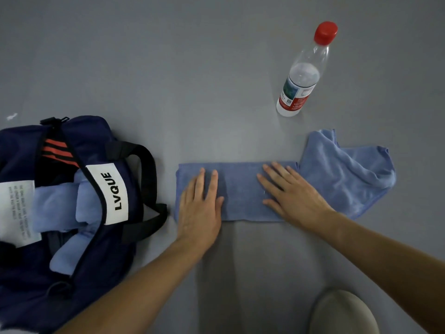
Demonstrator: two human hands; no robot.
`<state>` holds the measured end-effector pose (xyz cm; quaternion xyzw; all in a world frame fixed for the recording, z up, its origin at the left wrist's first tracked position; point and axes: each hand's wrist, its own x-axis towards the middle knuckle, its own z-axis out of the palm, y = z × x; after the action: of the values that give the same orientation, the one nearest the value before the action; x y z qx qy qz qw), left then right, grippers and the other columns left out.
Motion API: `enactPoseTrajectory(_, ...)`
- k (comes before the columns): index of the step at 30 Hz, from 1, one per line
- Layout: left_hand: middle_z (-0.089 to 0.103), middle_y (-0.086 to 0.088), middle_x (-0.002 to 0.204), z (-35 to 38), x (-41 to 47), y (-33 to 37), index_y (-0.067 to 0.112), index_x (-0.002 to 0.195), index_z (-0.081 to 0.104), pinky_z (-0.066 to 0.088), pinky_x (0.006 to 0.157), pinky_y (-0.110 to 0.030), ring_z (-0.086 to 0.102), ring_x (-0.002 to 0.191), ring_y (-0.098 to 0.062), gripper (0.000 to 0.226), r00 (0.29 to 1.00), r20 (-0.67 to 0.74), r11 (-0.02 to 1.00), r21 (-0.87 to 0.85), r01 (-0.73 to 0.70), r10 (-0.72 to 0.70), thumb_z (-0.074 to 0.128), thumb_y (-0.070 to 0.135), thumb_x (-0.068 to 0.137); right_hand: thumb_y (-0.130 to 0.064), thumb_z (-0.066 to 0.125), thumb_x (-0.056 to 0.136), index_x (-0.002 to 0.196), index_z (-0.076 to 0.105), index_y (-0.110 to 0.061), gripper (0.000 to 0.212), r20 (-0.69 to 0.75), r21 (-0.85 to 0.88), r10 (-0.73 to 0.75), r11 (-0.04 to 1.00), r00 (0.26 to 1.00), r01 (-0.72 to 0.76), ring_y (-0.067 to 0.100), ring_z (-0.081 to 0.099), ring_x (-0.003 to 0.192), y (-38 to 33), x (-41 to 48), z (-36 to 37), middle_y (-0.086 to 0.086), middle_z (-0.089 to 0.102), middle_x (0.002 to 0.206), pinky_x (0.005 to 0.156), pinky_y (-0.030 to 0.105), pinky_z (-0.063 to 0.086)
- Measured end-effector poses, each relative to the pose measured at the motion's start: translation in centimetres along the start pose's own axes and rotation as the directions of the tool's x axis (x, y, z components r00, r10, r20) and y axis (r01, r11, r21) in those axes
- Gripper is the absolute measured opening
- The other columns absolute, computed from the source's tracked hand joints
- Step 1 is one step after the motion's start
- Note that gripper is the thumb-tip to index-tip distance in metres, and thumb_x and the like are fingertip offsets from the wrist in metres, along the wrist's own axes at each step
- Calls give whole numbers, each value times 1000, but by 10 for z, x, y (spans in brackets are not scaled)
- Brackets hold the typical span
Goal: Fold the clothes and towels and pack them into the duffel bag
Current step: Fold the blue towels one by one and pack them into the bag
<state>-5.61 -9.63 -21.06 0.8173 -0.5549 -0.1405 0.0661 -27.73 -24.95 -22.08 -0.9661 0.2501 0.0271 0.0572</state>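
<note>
A blue towel (243,194) lies on the grey surface (168,68), near the middle of the view. Its left part is folded into a flat, long band, while its right end (349,174) is still loose and rumpled, spreading farther away and to the right.

Both hands lie on the folded band, palms down. The left hand (199,206) rests flat on the band's left end with its fingers straight and close together, pointing away from the person. The right hand (289,191) rests flat on the band's right part, just beside the rumpled end, with fingers straight and slightly spread, pointing far and left. Neither hand grips anything; a bare strip of towel shows between them.

To the left, well apart from the towel, a navy duffel bag (120,237) lies open. Light blue folded cloths (55,208) fill its opening. A white patch reading "LVQUE" (113,191) sits on the bag, a white printed tag (14,213) shows at its left edge, orange stripes (57,150) mark its far side, and black handles (144,153) loop toward the towel.

A clear plastic water bottle (301,75) with a red cap stands upright on the far right, beyond the towel and not touching it.

A rounded beige shape (344,312) fills the near right corner; what it is cannot be told.
</note>
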Motion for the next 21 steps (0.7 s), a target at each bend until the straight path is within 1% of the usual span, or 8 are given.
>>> enactPoseTrajectory(2, -3, -11, 168, 15, -3, 0, 25, 161, 0, 1, 124, -45, -2, 155, -28, 68, 992, 63, 994, -1, 112, -112, 14, 56, 102, -54, 26, 102, 155, 34, -12, 68, 78, -21, 22, 1000, 997, -20, 32, 28, 149, -3, -9, 7, 11, 31, 161, 118, 53, 29)
enactPoseTrajectory(3, -10, -9, 168, 20, -2, -2, 27, 161, -6, -7, 124, -45, -10, 155, -27, 71, 990, 63, 992, 11, 127, -127, 9, 60, 100, -56, 23, 102, 157, 30, -14, 70, 94, -27, 33, 999, 995, -30, 31, 23, 151, -3, -11, 8, 9, 27, 163, 120, 52, 24)
enactPoseTrajectory(5, -14, -9, 167, 23, -1, -5, 27, 160, -8, -10, 123, -46, -15, 154, -27, 73, 994, 50, 994, 56, 94, -97, 8, 64, 99, -58, 19, 102, 158, 25, -16, 71, 126, -34, 49, 998, 991, -45, 30, 18, 153, -4, -11, 5, 8, 21, 165, 122, 52, 20)
enactPoseTrajectory(8, -15, -8, 167, 20, 15, -19, 30, 160, -8, -15, 123, -44, -19, 153, -25, 73, 996, 88, 995, 103, -15, 6, 6, 65, 98, -60, 20, 101, 158, 26, -17, 72, 141, -5, 120, 993, 983, -120, 31, 20, 152, -12, -14, 2, 8, 25, 164, 120, 51, 25)
enactPoseTrajectory(11, -10, -8, 168, 4, 51, -41, 31, 160, -1, -11, 122, -50, -14, 154, -27, 73, 980, 135, 965, 194, -173, 149, 8, 65, 96, -62, 26, 98, 154, 38, -16, 73, 164, 34, 201, 977, 966, -209, 34, 36, 144, -33, -26, -5, 11, 35, 159, 107, 50, 41)
enactPoseTrajectory(13, -4, -12, 168, -8, 72, -48, 30, 161, 8, -3, 122, -55, -6, 155, -32, 71, 972, 123, 940, 255, -225, 200, 21, 62, 99, -62, 30, 96, 149, 46, -18, 71, 171, 61, 215, 972, 962, -228, 36, 47, 131, -53, -36, -7, 13, 42, 155, 96, 47, 48)
enactPoseTrajectory(17, 6, -16, 167, -18, 83, -23, 25, 160, 19, 1, 123, -53, 2, 155, -35, 68, 994, 29, 965, 235, -114, 110, 47, 44, 101, -57, 37, 94, 134, 63, -20, 61, 117, 141, 208, 964, 971, -224, 34, 62, 108, -101, -50, -9, 14, 58, 139, 81, 39, 58)
enactPoseTrajectory(21, 19, -14, 166, 5, 40, 12, 17, 157, 31, 10, 125, -51, 10, 154, -32, 53, 991, -39, 990, 63, -123, 126, 40, 30, 106, -42, 54, 88, 124, 66, -18, 45, 73, 197, 114, 972, 991, -127, 25, 65, 93, -130, -54, -6, 8, 60, 124, 70, 31, 59)
